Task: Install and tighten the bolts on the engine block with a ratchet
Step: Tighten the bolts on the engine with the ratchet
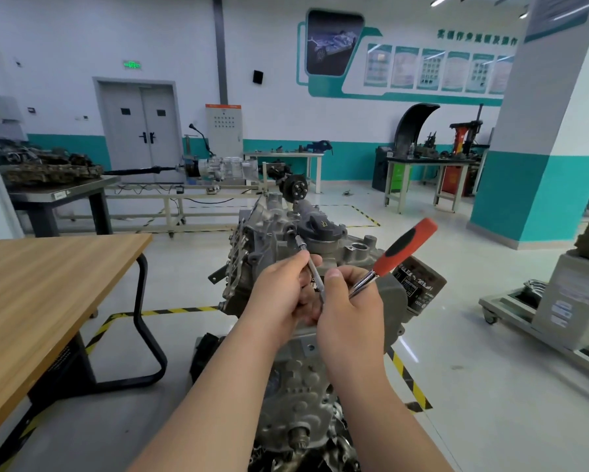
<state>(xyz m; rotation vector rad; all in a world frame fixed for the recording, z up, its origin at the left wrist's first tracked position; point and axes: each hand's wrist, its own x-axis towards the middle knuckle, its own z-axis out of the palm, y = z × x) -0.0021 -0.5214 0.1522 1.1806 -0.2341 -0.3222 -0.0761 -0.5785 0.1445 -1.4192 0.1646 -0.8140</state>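
Your right hand [347, 308] curls round the ratchet [405, 247] near its head, the red handle slanting up to your right. Your left hand [279, 294] pinches the extension bar [313, 269], and its socket end meets the engine block [269, 226] just beside the black oil cap [320, 228]. Farther off, a grey double door [141, 131] stands closed.

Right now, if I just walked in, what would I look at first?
Probably the bright red-and-black ratchet, sticking up to the right in the middle of the view and gripped by the right hand. Beside it the left hand pinches a thin extension bar whose tip reaches the grey engine block just beyond. A wooden table fills the left side.
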